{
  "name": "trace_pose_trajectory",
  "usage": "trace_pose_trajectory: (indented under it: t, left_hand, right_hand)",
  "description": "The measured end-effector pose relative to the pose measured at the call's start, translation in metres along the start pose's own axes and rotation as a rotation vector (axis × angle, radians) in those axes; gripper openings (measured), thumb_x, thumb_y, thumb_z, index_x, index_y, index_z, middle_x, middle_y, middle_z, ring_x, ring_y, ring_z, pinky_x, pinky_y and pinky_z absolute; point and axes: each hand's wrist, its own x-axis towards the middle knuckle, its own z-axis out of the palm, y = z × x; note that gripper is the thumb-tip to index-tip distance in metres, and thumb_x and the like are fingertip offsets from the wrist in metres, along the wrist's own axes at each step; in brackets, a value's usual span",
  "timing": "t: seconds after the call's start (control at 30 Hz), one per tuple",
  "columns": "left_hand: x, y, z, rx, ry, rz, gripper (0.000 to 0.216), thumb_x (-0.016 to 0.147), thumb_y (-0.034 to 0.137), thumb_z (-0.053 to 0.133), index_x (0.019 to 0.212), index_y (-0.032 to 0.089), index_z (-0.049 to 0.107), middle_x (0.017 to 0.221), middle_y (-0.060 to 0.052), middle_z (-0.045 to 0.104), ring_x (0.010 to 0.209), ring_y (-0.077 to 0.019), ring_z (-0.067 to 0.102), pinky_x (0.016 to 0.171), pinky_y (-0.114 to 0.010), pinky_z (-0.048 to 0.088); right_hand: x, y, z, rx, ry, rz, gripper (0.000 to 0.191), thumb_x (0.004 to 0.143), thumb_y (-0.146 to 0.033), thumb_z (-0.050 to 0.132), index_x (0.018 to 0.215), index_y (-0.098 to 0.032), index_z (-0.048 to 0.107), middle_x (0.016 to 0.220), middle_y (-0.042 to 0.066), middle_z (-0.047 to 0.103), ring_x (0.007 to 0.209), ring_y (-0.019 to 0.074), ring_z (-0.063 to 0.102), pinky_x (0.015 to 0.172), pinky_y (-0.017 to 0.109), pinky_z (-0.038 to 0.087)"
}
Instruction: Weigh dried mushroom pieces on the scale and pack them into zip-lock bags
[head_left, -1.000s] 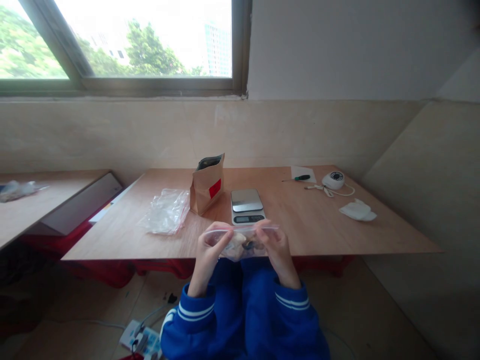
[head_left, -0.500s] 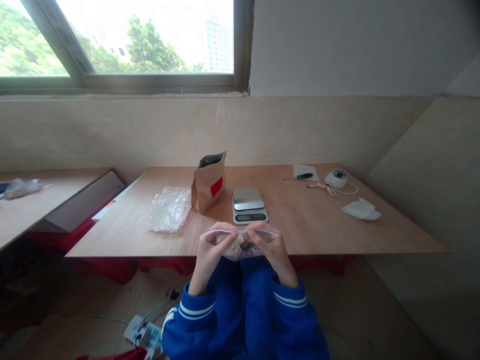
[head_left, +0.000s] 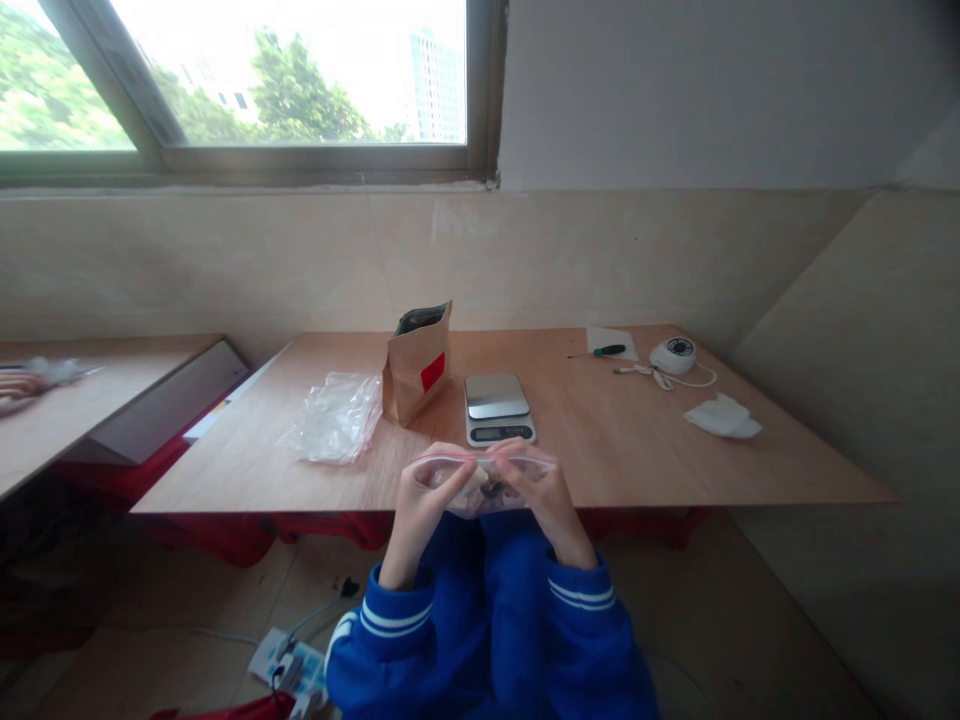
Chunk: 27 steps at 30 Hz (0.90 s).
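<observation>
At the near edge of the counter (head_left: 637, 465), the left hand (head_left: 418, 500) and right hand (head_left: 546, 495) hold a filled zip bag (head_left: 471, 503), the fingers of each pinching its top. On its far side sits a scale (head_left: 497, 398); left of that stands a paper pouch (head_left: 409, 385), with clear plastic bags (head_left: 337, 420) farther left.

Clear plastic zip bag (head_left: 472, 504), pinkish-red strip along the top edge, pale and dark pieces inside, too blurred to identify. Held up, strip running roughly level, top edge pinched between left hand (head_left: 424, 496) and right hand (head_left: 546, 494); can't tell if the zip is sealed.
</observation>
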Motion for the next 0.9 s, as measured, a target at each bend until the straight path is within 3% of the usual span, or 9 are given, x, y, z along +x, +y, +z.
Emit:
trace_pose_trajectory:
  t: [0.1,0.2,0.67,0.9]
  left_hand:
    - [0.0,-0.001,0.0,0.008,-0.047,0.008,0.015,0.077,0.029,0.068,0.081,0.015,0.071,0.086,-0.006,0.071,0.083,-0.0193,0.066,0.076,-0.027,0.051]
    - [0.0,-0.003,0.002,0.027,-0.068,0.024,0.015,0.078,0.029,0.067,0.082,0.016,0.071,0.086,-0.007,0.071,0.085,-0.0192,0.066,0.078,-0.028,0.051]
    - [0.0,-0.007,0.006,0.169,0.056,0.048,0.015,0.076,0.031,0.067,0.073,0.016,0.068,0.075,-0.005,0.07,0.072,-0.0173,0.065,0.068,-0.026,0.051]
    - [-0.002,-0.008,0.006,0.062,0.101,0.057,0.017,0.076,0.031,0.068,0.069,0.016,0.069,0.076,-0.006,0.072,0.077,-0.0204,0.068,0.074,-0.03,0.052]
  right_hand:
    - [0.001,0.001,-0.001,0.041,-0.051,0.004,0.021,0.08,-0.037,0.065,0.091,-0.02,0.07,0.1,0.006,0.069,0.092,0.0209,0.065,0.081,0.031,0.054]
    - [0.002,0.002,0.003,0.03,-0.011,0.01,0.02,0.077,-0.035,0.068,0.09,-0.02,0.07,0.093,0.005,0.071,0.089,0.0209,0.067,0.082,0.032,0.053]
    - [0.003,0.009,0.016,-0.107,0.103,-0.089,0.012,0.079,-0.029,0.065,0.073,-0.019,0.066,0.076,0.003,0.066,0.077,0.0175,0.064,0.074,0.028,0.053]
    - [0.003,0.008,0.016,-0.062,0.128,-0.051,0.013,0.078,-0.032,0.067,0.075,-0.019,0.069,0.077,0.003,0.069,0.077,0.0178,0.065,0.074,0.028,0.053]
